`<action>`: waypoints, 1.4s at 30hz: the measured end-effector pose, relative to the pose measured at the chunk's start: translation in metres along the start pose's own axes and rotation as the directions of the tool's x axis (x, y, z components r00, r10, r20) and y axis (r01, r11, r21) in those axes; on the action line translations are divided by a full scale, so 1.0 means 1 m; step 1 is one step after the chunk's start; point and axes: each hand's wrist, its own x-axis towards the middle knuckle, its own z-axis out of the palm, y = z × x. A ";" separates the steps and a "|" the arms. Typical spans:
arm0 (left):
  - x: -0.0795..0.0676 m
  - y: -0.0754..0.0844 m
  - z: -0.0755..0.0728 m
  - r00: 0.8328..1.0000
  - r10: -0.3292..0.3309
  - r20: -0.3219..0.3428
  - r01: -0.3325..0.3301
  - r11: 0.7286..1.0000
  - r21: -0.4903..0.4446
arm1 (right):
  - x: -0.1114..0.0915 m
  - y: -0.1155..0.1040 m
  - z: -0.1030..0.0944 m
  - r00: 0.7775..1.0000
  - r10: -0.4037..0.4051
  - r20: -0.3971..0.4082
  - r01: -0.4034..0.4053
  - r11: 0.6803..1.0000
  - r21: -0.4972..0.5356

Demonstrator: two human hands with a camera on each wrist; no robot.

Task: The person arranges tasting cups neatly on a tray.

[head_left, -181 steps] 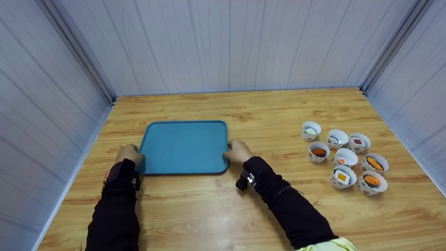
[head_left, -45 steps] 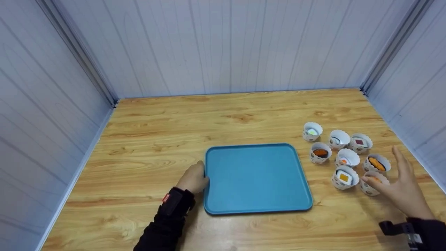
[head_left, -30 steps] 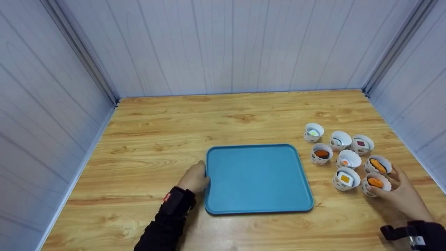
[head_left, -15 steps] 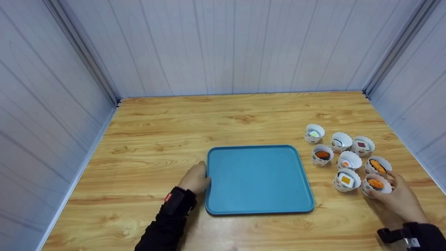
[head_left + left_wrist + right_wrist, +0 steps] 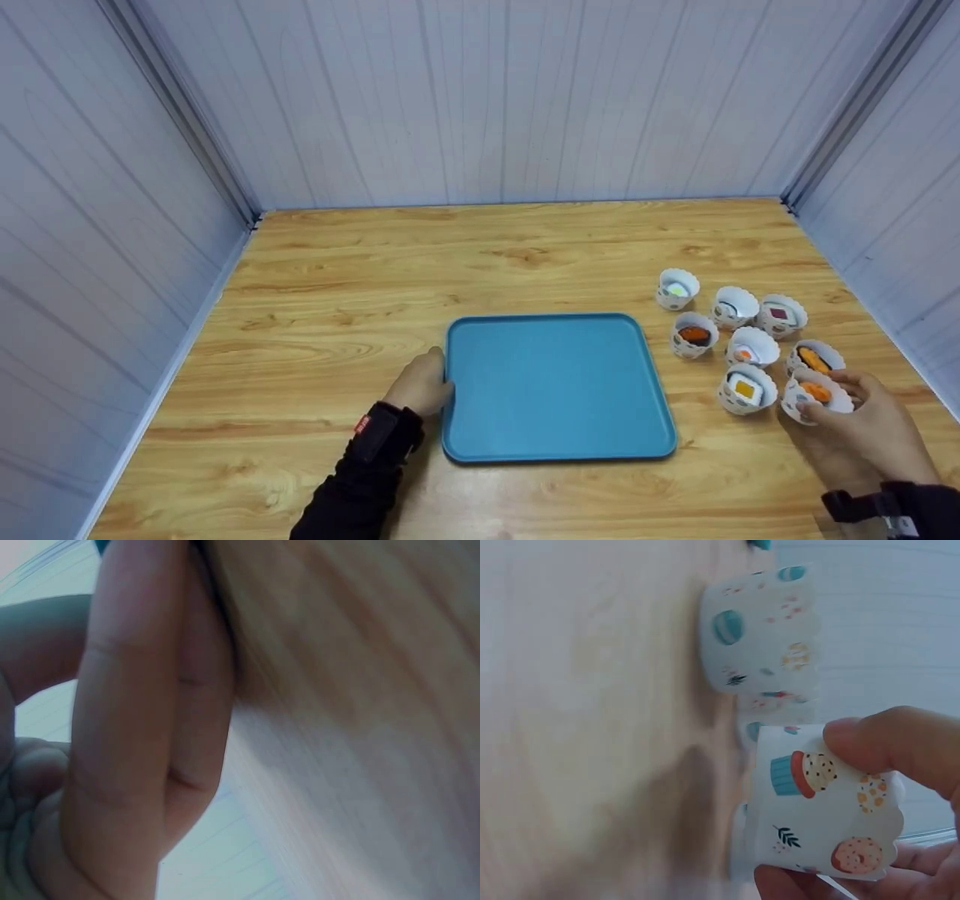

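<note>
Pinched by the right hand [image 5: 874,429], a round white paper cup [image 5: 823,811] is newly lifted; carrying is enabled. A blue rectangular tray [image 5: 559,390] is gripped by the left hand [image 5: 420,385].

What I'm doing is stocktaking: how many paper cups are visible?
8: back left cup, back centre cup, back right cup; middle left cup, middle centre cup, middle right cup; front left cup; held cup in the right hand.

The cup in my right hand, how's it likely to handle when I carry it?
The cup looks like thin paper, so it's probably light and might dent under the fingers. Its top is open around the orange-topped piece, so tilting could spill that.
</note>
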 end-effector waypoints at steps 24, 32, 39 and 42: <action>0.000 -0.002 0.000 0.999 -0.034 0.004 0.034 0.999 0.026 | 0.009 -0.153 0.019 0.899 -0.436 0.045 0.423 0.891 0.163; 0.000 -0.001 -0.001 1.000 -0.026 0.005 0.026 0.999 0.025 | 0.015 -0.218 0.069 0.842 -0.528 0.114 0.490 0.835 0.249; -0.001 0.001 0.000 1.000 -0.012 0.009 0.012 1.000 0.017 | 0.016 -0.250 0.113 0.764 -0.624 0.162 0.560 0.767 0.314; -0.001 0.001 -0.001 1.000 -0.018 0.007 0.018 1.000 0.021 | 0.019 -0.263 0.131 0.745 -0.645 0.171 0.573 0.750 0.330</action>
